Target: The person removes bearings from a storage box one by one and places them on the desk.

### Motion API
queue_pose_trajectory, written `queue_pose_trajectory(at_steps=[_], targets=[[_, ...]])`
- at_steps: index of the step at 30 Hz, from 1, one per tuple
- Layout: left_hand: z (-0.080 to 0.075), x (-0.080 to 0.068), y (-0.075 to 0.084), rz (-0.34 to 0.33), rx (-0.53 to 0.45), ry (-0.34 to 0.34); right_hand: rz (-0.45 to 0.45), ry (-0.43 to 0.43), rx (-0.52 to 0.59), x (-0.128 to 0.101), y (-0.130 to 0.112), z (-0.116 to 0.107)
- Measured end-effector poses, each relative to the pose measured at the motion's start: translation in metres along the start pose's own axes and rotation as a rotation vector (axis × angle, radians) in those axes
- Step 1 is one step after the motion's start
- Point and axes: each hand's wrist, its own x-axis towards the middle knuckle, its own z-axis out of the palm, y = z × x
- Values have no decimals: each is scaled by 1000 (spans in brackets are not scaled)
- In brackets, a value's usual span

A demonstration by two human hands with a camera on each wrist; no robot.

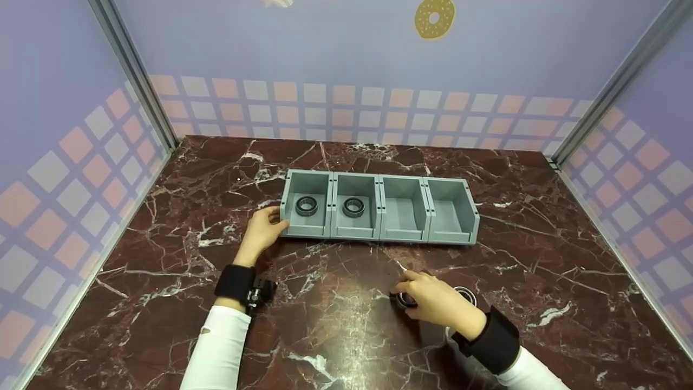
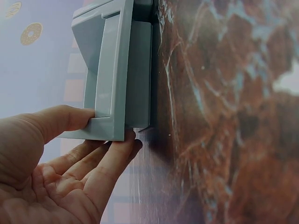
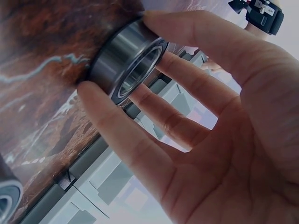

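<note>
Four-sided grey-blue storage bins (image 1: 403, 235) stand joined in a row on the marble-patterned table. One ball bearing (image 1: 307, 206) lies in the leftmost bin and another bearing (image 1: 353, 207) in the bin beside it. My left hand (image 1: 262, 230) grips the left end of the row; in the left wrist view its thumb lies on the front rim of the bin (image 2: 108, 70), fingers against the outer side. In front of the bins, my right hand (image 1: 437, 303) holds a bearing (image 3: 122, 58) on the table between thumb and fingers. A further bearing (image 1: 467, 294) is partly hidden behind that hand.
The dark red table (image 1: 325, 325) has light walls (image 1: 357, 49) at its back and sides. Metal posts (image 1: 135, 65) rise at the back corners. Both wrists wear black straps (image 1: 234, 283) with cameras.
</note>
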Motion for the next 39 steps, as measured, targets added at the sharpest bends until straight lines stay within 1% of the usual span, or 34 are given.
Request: queue_pose_trajectory(at_steps=[6,13,17,26,32,39], targets=[[-1,-1,1,5,10,5,-13,8,2,1,1,-1],[-1,-1,0,8,20,9,8,-3,3,0,1,-1],[-1,0,-1,6,15,1,4,3,9,0,2,-1],[0,0,-1,14,12,8,7,12,56,-5,7,-5],[0,0,-1,1,1,-10,9,69,35,-11,11,-7],[0,0,-1,5,-2,2,40,128,57,-15,17,-10]])
